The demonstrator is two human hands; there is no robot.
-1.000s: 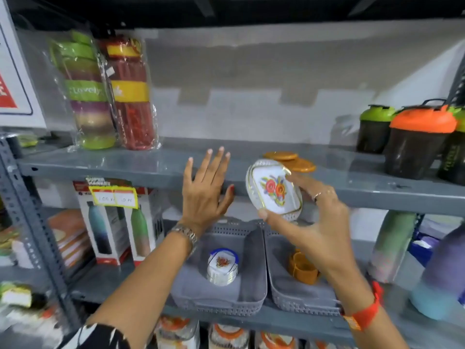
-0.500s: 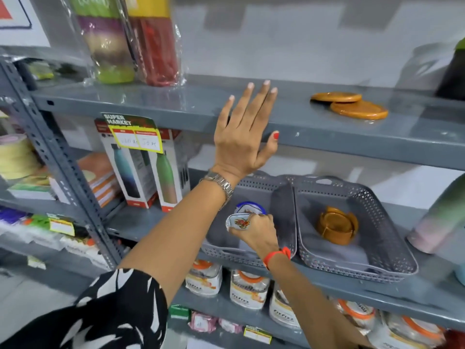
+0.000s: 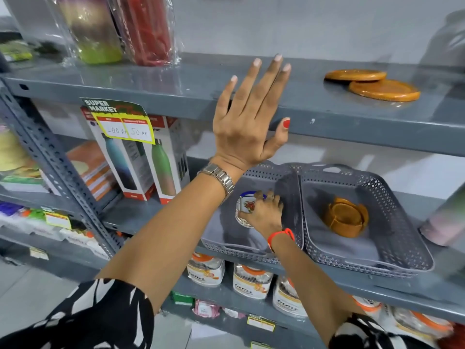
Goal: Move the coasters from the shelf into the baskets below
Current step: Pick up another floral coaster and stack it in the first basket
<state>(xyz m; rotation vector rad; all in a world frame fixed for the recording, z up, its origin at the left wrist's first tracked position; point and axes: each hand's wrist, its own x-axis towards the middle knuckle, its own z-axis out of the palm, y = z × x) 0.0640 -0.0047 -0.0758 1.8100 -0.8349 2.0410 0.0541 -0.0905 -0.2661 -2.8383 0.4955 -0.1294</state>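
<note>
We see the left hand [image 3: 247, 127] spread flat, empty, while the right hand [image 3: 266, 214] grips a floral coaster [image 3: 247, 205], partly hiding the stack beneath in the left basket [image 3: 289, 187].

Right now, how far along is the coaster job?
Done: brown coaster set sits in the right basket. In hand: right hand placing the floral coaster on the stack in the left basket. Left: two brown coasters on the shelf; left hand is open.

Lighting was bright and even, apparently from overhead. Glare streaked the glossy upper shelf [image 3: 176, 79] and the plastic wrap [image 3: 161, 26]. Wide-angle distortion bent the frame edges. Lower left and far right corners were blurred.
</note>
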